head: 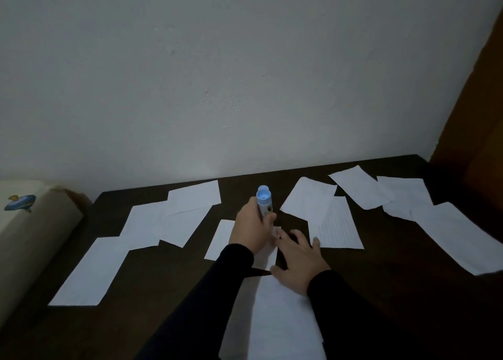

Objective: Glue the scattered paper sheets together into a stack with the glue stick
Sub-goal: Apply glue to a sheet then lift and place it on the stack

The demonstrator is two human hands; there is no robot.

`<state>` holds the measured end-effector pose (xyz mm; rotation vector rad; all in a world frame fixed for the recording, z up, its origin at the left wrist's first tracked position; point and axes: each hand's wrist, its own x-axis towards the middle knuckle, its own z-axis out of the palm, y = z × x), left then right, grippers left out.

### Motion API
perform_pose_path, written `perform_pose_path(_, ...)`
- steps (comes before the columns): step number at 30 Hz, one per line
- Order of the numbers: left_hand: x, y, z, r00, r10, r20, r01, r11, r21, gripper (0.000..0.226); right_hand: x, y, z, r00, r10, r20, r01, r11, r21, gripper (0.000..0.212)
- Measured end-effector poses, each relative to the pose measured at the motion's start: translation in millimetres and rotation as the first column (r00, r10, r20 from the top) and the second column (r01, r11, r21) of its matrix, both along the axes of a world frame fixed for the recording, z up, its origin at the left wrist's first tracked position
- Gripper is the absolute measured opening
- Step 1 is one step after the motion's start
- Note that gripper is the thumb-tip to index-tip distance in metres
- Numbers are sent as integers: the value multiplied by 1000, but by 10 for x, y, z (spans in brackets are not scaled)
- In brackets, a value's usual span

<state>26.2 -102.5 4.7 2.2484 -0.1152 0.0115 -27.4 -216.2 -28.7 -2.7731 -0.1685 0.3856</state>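
- Right hand (298, 261), fingers spread and fairly straight, lies flat at the middle of the dark table (394, 291); its heel rests on the nearest sheet (275, 324) at 6 o'clock and its fingertips reach the small sheet (221, 238) ahead.
- Left hand (251, 230), just beside it toward 11 o'clock, curls round the glue stick (264, 203) and holds it upright over that small sheet, the pale blue end uppermost.
- Both sleeves (343, 313) are black.
- At 3 o'clock a lined sheet (337, 227) lies near the right fingertips, overlapped by another paper (309, 200) beyond it.
- Toward 9 and 10 o'clock overlapping left sheets (152, 223) trail off, one lone page (89, 272) nearer.
- Toward 2 o'clock more right sheets (408, 196) lie scattered, some overlapping.
- At 12 o'clock a pale wall (245, 73) backs the table; at 9 o'clock stands a cream object (30, 234) bearing a blue sticker (20, 202).
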Motion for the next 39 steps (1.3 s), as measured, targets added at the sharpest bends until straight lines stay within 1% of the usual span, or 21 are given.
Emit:
perform_pose_path(2, 3, -12, -50, 999, -30, 16, 30, 999, 24, 19, 0, -7, -1, 1000, -5, 10, 5, 1000, 7, 69)
perform_pose_path(4, 18, 16, -56, 999, -24, 24, 24, 999, 29, 19, 1, -22, 4, 1000, 2, 18, -2, 1000, -12, 66)
perform_pose_path(7, 78, 146, -72, 998, 45, 42, -48, 997, 66, 22, -1, -33, 17, 1000, 7, 1, -7, 999, -50, 67)
perform_pose_path(9, 105, 255, -81, 994, 109, 26, -111, 992, 62, 21, -4, -31, 22, 1000, 7, -5, -8, 998, -63, 68)
perform_pose_path(11, 132, 347, -79, 988, 155, 5, -155, 984, 90, 24, -1, -30, 28, 1000, 10, -7, -10, 997, -80, 68)
perform_pose_path(15, 193, 480, -66, 981, 195, 3, -193, 970, 149, 31, -9, -23, 36, 1000, 8, -17, -10, 995, -103, 67)
perform_pose_path(18, 226, 550, -83, 980, 199, 27, -201, 960, 198, 28, -25, -28, 35, 1000, 8, -10, -9, 992, -124, 68)
perform_pose_path(20, 205, 592, -90, 975, 219, 47, -224, 953, 202, 25, -24, -33, 44, 1000, 9, -10, -10, 990, -139, 68)
perform_pose_path(21, 174, 623, -93, 967, 243, 78, -253, 951, 176, 24, -21, -29, 53, 1000, 9, -11, -10, 989, -149, 68)
perform_pose_path(23, 58, 705, -85, 938, 318, 134, -326, 944, 42, 20, -13, -4, 70, 1000, 5, -14, -7, 984, -177, 69)
perform_pose_path(25, -83, 798, -58, 921, 372, 115, -364, 928, -82, 19, -12, 37, 90, 1000, -16, -8, 14, 979, -205, 70)
perform_pose_path(28, -288, 925, -14, 935, 346, 74, -335, 933, -127, 20, -53, 117, 137, 999, -53, -9, 49, 969, -243, 72)
perform_pose_path(31, -435, 1000, 28, 941, 333, 65, -315, 930, -190, 20, -159, 223, 174, 997, -56, 45, 66, 961, -270, 72)
perform_pose_path(32, -467, 1003, 38, 942, 330, 61, -309, 925, -221, 21, -192, 250, 186, 996, -53, 67, 68, 967, -244, 69)
perform_pose_path(35, -537, 936, 67, 954, 299, 25, -277, 909, -311, 20, -225, 272, 204, 992, -54, 114, 64, 994, -93, 55)
perform_pose_path(37, -580, 851, 55, 971, 241, 4, -226, 917, -330, 20, -190, 224, 180, 985, -49, 166, 61, 995, -73, 46)
perform_pose_path(39, -632, 760, 34, 985, 173, -3, -165, 933, -321, 21, -140, 147, 122, 979, -27, 204, 44, 996, -80, 43)
